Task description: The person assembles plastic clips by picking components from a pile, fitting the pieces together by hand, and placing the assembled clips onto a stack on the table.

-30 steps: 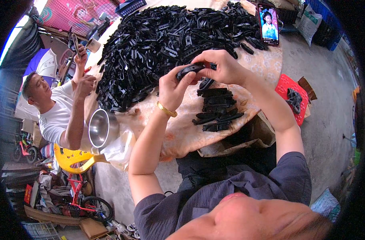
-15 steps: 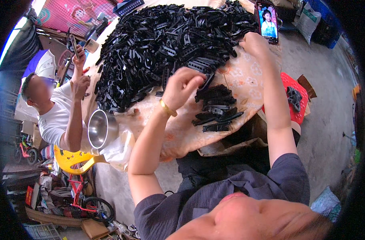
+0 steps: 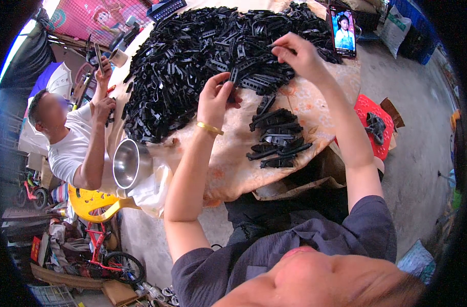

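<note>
While the left hand (image 3: pixel 213 101) is pinching a black part (image 3: pixel 234 76) near twelve o'clock, the right hand (image 3: pixel 301 55) is hovering near one, its hold impossible to tell.

The floor (image 3: pixel 417 138) is grey. A yellow chair (image 3: pixel 82 203) sits by the left edge of the tabletop (image 3: pixel 228 176), a red stool (image 3: pixel 363 106) by its right, pink sheeting (image 3: pixel 90 20) past its far left.
</note>
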Demonstrator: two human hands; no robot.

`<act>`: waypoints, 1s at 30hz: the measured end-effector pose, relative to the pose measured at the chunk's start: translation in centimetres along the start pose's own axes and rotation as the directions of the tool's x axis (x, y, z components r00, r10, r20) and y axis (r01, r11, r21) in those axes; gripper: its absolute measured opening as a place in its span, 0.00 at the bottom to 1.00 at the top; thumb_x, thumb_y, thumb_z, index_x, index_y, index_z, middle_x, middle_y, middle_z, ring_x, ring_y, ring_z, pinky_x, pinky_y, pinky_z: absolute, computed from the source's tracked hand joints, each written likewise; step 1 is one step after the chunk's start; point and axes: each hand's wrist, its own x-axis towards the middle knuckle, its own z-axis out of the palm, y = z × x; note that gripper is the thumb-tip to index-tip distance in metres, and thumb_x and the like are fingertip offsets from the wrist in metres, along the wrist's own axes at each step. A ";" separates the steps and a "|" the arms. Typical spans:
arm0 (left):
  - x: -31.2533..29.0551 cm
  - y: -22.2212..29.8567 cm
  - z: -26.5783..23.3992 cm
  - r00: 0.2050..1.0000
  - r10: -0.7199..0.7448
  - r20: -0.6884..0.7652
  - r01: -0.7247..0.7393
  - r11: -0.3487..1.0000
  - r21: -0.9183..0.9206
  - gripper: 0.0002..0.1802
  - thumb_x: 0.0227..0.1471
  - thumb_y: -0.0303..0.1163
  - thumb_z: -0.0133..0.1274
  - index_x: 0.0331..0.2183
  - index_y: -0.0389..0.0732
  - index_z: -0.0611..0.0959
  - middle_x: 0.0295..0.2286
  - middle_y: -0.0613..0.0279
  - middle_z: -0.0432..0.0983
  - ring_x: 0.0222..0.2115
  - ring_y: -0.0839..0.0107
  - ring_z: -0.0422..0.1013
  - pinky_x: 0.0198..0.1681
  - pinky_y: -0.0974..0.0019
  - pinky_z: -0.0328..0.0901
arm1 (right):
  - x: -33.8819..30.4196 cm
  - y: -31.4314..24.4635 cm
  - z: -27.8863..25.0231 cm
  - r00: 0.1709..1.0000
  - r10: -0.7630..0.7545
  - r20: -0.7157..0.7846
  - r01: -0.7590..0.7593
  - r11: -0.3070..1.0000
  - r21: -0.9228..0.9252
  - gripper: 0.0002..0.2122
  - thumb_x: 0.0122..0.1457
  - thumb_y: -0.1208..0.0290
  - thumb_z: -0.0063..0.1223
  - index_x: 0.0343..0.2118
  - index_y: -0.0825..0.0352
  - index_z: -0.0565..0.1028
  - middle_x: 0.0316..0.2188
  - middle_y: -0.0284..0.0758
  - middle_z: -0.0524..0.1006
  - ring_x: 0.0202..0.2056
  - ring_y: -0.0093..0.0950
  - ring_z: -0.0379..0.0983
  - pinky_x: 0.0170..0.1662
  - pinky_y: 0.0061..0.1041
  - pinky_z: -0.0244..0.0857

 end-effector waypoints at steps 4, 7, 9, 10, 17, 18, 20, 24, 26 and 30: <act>0.0 -0.1 -0.6 0.975 -0.179 0.134 0.219 0.889 -0.402 0.15 0.55 0.32 0.43 0.44 0.37 0.69 0.28 0.57 0.72 0.21 0.70 0.70 0.21 0.73 0.67 | -1.2 -3.6 3.7 0.986 -0.114 0.124 0.110 0.993 0.039 0.10 0.54 0.75 0.48 0.39 0.64 0.74 0.27 0.32 0.74 0.31 0.19 0.70 0.34 0.17 0.64; -0.2 0.2 -0.3 0.952 -0.238 0.195 0.305 0.804 -0.510 0.14 0.55 0.32 0.42 0.42 0.36 0.71 0.29 0.56 0.72 0.21 0.70 0.70 0.21 0.73 0.67 | -1.6 -3.9 4.6 0.966 -0.077 0.247 0.060 0.995 0.077 0.11 0.53 0.77 0.48 0.39 0.65 0.74 0.29 0.34 0.73 0.35 0.23 0.69 0.39 0.21 0.62; -0.1 -0.2 -0.5 0.945 -0.223 0.239 0.321 0.773 -0.547 0.14 0.55 0.32 0.42 0.41 0.35 0.71 0.29 0.56 0.73 0.21 0.69 0.70 0.22 0.73 0.67 | -1.7 -3.7 5.0 0.944 -0.273 0.185 0.248 0.958 0.147 0.12 0.49 0.79 0.51 0.39 0.65 0.74 0.29 0.34 0.73 0.34 0.26 0.69 0.39 0.22 0.63; 0.0 -0.3 -0.6 0.937 -0.206 0.281 0.337 0.740 -0.582 0.14 0.55 0.33 0.41 0.40 0.34 0.71 0.30 0.55 0.73 0.22 0.69 0.70 0.23 0.72 0.68 | -1.7 -4.1 5.1 0.918 -0.369 0.147 0.368 0.929 0.034 0.14 0.45 0.80 0.53 0.38 0.66 0.74 0.28 0.34 0.73 0.33 0.29 0.69 0.38 0.25 0.65; -0.9 1.1 0.4 0.929 -0.262 0.260 0.358 0.807 -0.469 0.18 0.56 0.38 0.41 0.38 0.30 0.71 0.31 0.52 0.73 0.30 0.64 0.73 0.33 0.67 0.71 | -1.9 -3.6 4.9 0.861 -0.450 0.237 0.490 0.859 -0.148 0.18 0.40 0.85 0.53 0.38 0.64 0.75 0.27 0.34 0.73 0.31 0.31 0.69 0.35 0.26 0.66; -1.1 1.4 0.6 0.941 -0.230 0.247 0.316 0.861 -0.399 0.18 0.56 0.38 0.40 0.40 0.31 0.71 0.33 0.52 0.73 0.32 0.63 0.73 0.37 0.66 0.70 | -1.9 -3.6 4.9 0.861 -0.451 0.237 0.490 0.859 -0.148 0.18 0.40 0.85 0.53 0.38 0.64 0.75 0.27 0.34 0.73 0.31 0.31 0.69 0.35 0.26 0.66; -1.3 1.4 0.9 0.951 -0.197 0.239 0.270 0.906 -0.325 0.19 0.56 0.38 0.40 0.41 0.32 0.71 0.35 0.53 0.73 0.34 0.63 0.72 0.40 0.66 0.69 | -2.0 -3.6 4.9 0.850 -0.482 0.212 0.520 0.832 -0.193 0.20 0.39 0.84 0.54 0.39 0.64 0.74 0.27 0.34 0.73 0.31 0.31 0.69 0.34 0.26 0.66; -1.5 0.8 1.0 0.976 -0.084 0.200 0.100 0.993 -0.071 0.15 0.54 0.31 0.44 0.41 0.31 0.72 0.34 0.55 0.73 0.32 0.65 0.73 0.38 0.66 0.69 | -2.2 -3.8 5.0 0.885 -0.420 0.201 0.460 0.857 -0.231 0.22 0.39 0.84 0.53 0.42 0.64 0.72 0.28 0.34 0.73 0.32 0.31 0.69 0.36 0.26 0.66; -1.5 0.5 0.9 0.982 -0.032 0.183 0.036 0.999 -0.018 0.14 0.53 0.26 0.45 0.42 0.32 0.71 0.33 0.56 0.73 0.30 0.66 0.74 0.35 0.67 0.70 | -1.9 -3.9 4.7 0.892 -0.371 0.260 0.408 0.907 -0.105 0.22 0.41 0.80 0.54 0.44 0.66 0.70 0.32 0.35 0.74 0.36 0.31 0.70 0.41 0.26 0.65; -1.8 1.5 1.4 0.985 0.009 0.172 -0.031 0.991 0.130 0.16 0.52 0.24 0.44 0.44 0.30 0.68 0.31 0.56 0.74 0.29 0.67 0.74 0.34 0.68 0.70 | -1.5 -3.0 4.2 0.938 -0.162 0.306 0.148 0.987 0.069 0.20 0.46 0.68 0.56 0.43 0.69 0.70 0.39 0.38 0.74 0.40 0.27 0.70 0.44 0.24 0.63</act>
